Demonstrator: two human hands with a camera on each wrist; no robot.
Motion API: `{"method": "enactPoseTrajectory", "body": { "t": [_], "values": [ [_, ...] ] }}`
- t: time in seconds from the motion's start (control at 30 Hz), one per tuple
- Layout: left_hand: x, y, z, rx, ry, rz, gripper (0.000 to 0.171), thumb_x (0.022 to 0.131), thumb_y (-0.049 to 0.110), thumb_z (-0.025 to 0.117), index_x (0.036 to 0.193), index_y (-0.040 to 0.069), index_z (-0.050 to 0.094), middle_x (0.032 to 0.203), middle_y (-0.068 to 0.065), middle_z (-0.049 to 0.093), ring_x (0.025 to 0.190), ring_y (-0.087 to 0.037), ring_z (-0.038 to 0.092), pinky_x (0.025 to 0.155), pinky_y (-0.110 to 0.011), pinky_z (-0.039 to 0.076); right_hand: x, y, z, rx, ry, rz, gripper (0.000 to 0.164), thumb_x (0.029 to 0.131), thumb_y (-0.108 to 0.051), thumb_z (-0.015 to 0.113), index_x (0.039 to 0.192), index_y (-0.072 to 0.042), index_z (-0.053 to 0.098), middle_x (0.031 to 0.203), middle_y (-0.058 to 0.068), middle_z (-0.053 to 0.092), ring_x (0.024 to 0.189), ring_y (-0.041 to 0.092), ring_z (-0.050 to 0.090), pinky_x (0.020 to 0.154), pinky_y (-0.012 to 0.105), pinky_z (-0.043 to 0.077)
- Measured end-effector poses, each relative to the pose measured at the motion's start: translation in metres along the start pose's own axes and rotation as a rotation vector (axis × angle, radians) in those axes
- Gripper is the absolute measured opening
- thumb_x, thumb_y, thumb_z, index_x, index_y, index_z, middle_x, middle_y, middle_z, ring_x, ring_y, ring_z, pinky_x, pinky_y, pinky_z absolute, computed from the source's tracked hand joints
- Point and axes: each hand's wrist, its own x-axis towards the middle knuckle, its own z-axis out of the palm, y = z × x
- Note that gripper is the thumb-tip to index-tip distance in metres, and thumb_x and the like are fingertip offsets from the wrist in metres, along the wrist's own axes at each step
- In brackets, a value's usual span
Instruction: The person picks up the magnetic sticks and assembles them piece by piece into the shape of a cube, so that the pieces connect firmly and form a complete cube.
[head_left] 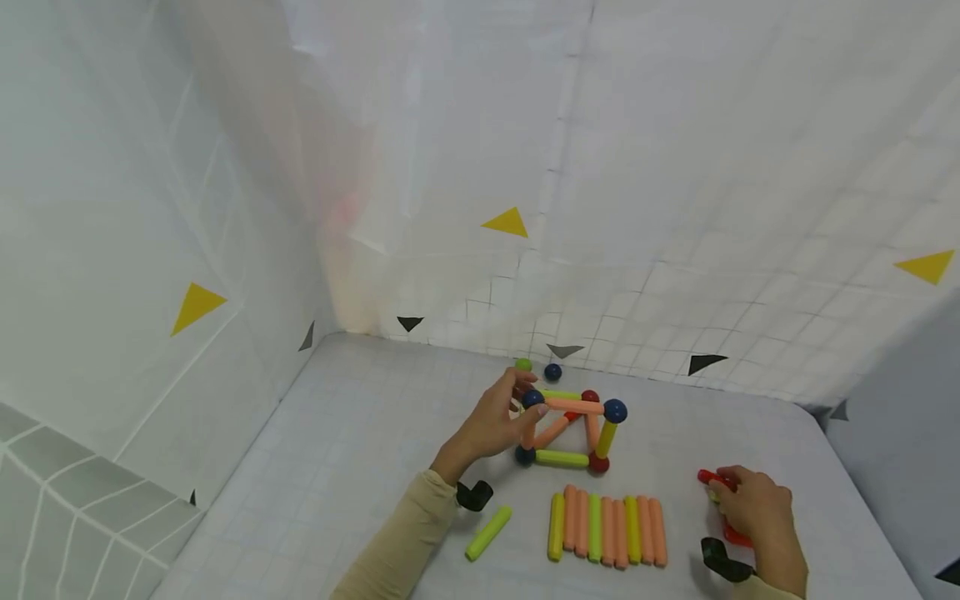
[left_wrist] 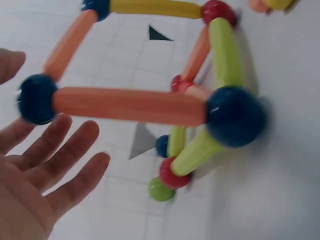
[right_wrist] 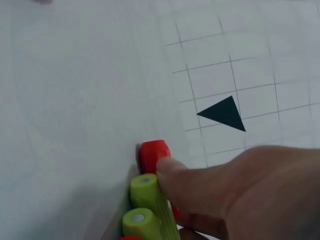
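here we have a ball-and-stick frame [head_left: 573, 406] standing near the back of the table [head_left: 337, 417], its salmon, yellow and green rods joined by glossy blue and red balls. our left hand [head_left: 495, 417] is at its upper left corner, fingers spread wide around a blue ball [left_wrist: 37, 99]; we can't tell how firmly they touch. over on the right, our right hand [head_left: 753, 504] has its thumb pressed on a red stick [right_wrist: 153, 155], fingers curled in beside it.

the table is pale, faintly gridded, hemmed in by whitish walls [head_left: 600, 167] with yellow and dark triangles. a row of sticks [head_left: 595, 529] lies in front of the frame.

from the right wrist we catch two green sticks [right_wrist: 145, 192] with pale round spots on their ends, mostly hidden by the hand from the head view.
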Motion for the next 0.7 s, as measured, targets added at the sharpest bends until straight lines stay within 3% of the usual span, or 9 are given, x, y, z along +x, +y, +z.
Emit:
{"method": "enactPoseTrajectory", "body": {
  "t": [0.07,0.2,0.33,0.53,0.7],
  "values": [
    [-0.001,0.003,-0.006,0.029,0.016,0.024,0.038,0.108,0.03,0.062,0.138,0.008,0.054,0.125,-0.01,0.064,0.109,-0.021,0.064,0.093,-0.051,0.057,0.0,-0.001,0.003,0.018,-0.002,0.014,0.041,0.102,-0.018,0.066,0.131,0.009,0.061,0.122,0.038,0.063,0.109,0.053,0.051,0.095,0.064,0.042],
    [-0.001,0.007,-0.014,0.074,0.03,0.054,0.024,0.109,0.023,0.061,0.128,0.008,0.062,0.117,-0.008,0.067,0.104,-0.019,0.066,0.088,-0.038,0.059,-0.001,-0.003,0.004,0.041,0.008,0.029,0.037,0.103,-0.019,0.065,0.129,0.007,0.063,0.123,0.037,0.063,0.111,0.056,0.049,0.089,0.063,0.046],
    [-0.001,0.005,-0.015,0.083,0.017,0.067,0.022,0.108,0.02,0.063,0.127,0.008,0.062,0.115,-0.006,0.069,0.102,-0.017,0.067,0.085,-0.026,0.056,-0.001,-0.003,0.005,0.06,0.006,0.013,0.039,0.104,-0.022,0.065,0.129,0.007,0.06,0.123,0.036,0.062,0.113,0.056,0.05,0.09,0.064,0.046],
    [-0.002,0.004,-0.015,0.067,0.0,0.068,0.022,0.106,0.019,0.065,0.126,0.009,0.062,0.114,-0.005,0.069,0.101,-0.019,0.068,0.087,-0.035,0.059,0.0,-0.005,0.005,0.123,0.026,-0.002,0.041,0.105,-0.024,0.064,0.132,0.007,0.057,0.129,0.035,0.061,0.115,0.056,0.05,0.094,0.068,0.039],
    [-0.003,0.006,-0.015,0.048,-0.007,0.062,0.024,0.106,0.02,0.068,0.125,0.008,0.061,0.114,-0.007,0.069,0.1,-0.023,0.069,0.089,-0.045,0.06,-0.004,-0.008,-0.006,0.213,0.07,-0.117,0.048,0.109,-0.037,0.059,0.133,0.004,0.057,0.131,0.035,0.063,0.115,0.051,0.056,0.093,0.065,0.045]
  ]
}}
